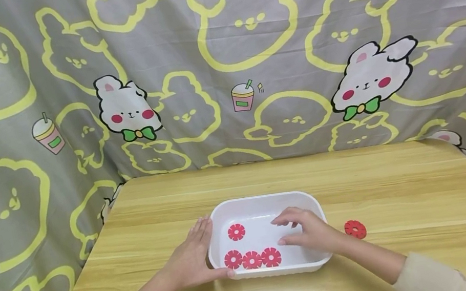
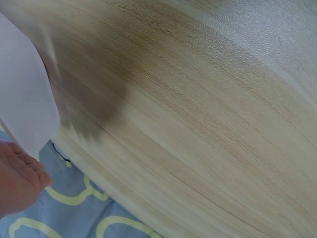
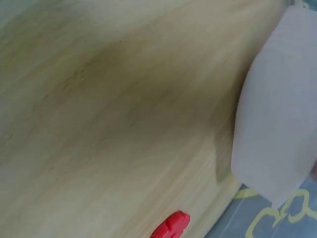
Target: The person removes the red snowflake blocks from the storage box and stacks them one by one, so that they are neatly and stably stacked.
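A white plastic basin stands on the table with several red notched snowflake discs inside. One disc lies alone toward the back left; others, such as the disc, form a row along the near wall. My left hand rests against the basin's left end, fingers straight on the outside and thumb along the near rim. Over the basin's right half is my right hand, its thumb and fingers parted and nothing visible between them. Outside, to the right, lies another red disc, whose edge shows in the right wrist view.
The wood-grain table extends around the basin on all sides. A grey curtain with yellow outlines and cartoon bears hangs behind the table and along its sides.
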Tool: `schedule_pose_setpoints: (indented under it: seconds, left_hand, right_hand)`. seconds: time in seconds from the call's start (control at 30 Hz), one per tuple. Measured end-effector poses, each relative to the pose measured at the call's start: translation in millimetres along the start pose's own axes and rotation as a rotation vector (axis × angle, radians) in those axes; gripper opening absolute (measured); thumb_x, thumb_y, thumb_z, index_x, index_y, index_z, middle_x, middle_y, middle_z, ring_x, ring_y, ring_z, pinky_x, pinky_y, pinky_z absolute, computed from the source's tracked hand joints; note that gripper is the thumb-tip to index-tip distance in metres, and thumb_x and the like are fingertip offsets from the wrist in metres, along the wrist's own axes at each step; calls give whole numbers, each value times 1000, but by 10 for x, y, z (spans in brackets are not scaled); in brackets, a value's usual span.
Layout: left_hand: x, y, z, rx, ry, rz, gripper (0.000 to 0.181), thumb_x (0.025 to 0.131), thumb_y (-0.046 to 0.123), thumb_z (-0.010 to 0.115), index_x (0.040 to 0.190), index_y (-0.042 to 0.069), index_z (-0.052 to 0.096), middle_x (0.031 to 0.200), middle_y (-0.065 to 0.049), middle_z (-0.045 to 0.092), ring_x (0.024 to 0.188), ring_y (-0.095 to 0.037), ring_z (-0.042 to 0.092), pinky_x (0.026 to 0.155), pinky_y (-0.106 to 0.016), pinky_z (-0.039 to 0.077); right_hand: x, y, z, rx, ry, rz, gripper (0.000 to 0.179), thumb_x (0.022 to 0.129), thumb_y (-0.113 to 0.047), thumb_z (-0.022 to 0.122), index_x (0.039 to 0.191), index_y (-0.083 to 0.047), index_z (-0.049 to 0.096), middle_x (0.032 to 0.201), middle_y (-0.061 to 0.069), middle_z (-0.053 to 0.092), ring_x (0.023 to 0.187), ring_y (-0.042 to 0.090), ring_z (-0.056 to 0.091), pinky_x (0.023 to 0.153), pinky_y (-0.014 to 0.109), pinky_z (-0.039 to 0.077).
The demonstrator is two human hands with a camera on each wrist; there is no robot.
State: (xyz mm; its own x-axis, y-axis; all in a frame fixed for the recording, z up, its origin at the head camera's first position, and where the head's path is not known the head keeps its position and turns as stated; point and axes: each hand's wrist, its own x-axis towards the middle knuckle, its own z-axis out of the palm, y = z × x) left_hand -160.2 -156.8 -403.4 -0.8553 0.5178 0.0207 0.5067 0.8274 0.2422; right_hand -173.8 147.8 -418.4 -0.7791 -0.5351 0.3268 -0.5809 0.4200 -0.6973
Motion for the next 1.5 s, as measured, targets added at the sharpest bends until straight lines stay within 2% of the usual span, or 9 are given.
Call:
schedule_pose_setpoints:
  seconds: [0.27, 0.47, 0.63, 0.83, 1.2, 1.5]
  left_hand:
    - [3, -4, 0, 6, 1, 2, 119, 67, 74, 60, 143, -9, 22, 150, -26, 22, 140, -38, 23, 113, -45, 27]
    - [2, 2, -7, 15, 13, 12, 119, 67, 74, 60, 143, -10, 22, 150, -27, 22, 139, -39, 24, 113, -44, 27]
    - [-3, 5, -5, 16, 18, 9, 119, 67, 73, 60, 143, -10, 22, 150, -27, 22, 139, -39, 24, 113, -44, 27]
    - [-3, 4, -1, 13, 18, 6, 119, 66, 73, 60, 143, -9, 22, 150, -27, 22, 139, -39, 24, 113, -44, 27]
    - [-8, 0, -2, 0, 4, -8, 117, 68, 73, 59, 143, -9, 23, 150, -26, 23, 140, -38, 22, 113, -45, 27]
    - [-2, -6, 7, 5, 3, -4, 118, 67, 74, 59, 143, -9, 23, 150, -26, 24, 140, -37, 24, 112, -46, 29]
  right_hand:
    - [92, 40, 133, -18, -186, 59, 35, 75, -15, 76, 105, 0, 67, 96, 11, 67, 87, 23, 60, 78, 29, 52]
    - [129, 64, 209, -81, -269, 80, 33, 69, -12, 80, 98, -1, 70, 88, 6, 66, 80, 14, 56, 74, 21, 48]
    - [137, 52, 220, -147, -319, 92, 32, 67, -9, 80, 97, -2, 70, 87, 3, 64, 81, 11, 53, 76, 21, 47]
    - [134, 25, 208, -198, -344, 87, 31, 67, -6, 78, 97, -3, 71, 86, 0, 60, 83, 8, 50, 78, 23, 46]
    - [154, 28, 228, -198, -345, 103, 23, 69, -1, 73, 92, -3, 72, 84, 0, 61, 80, 6, 50, 77, 22, 47]
    - [147, 16, 212, -209, -313, 117, 22, 69, -2, 75, 90, -3, 71, 83, 1, 62, 79, 8, 51, 74, 23, 48]
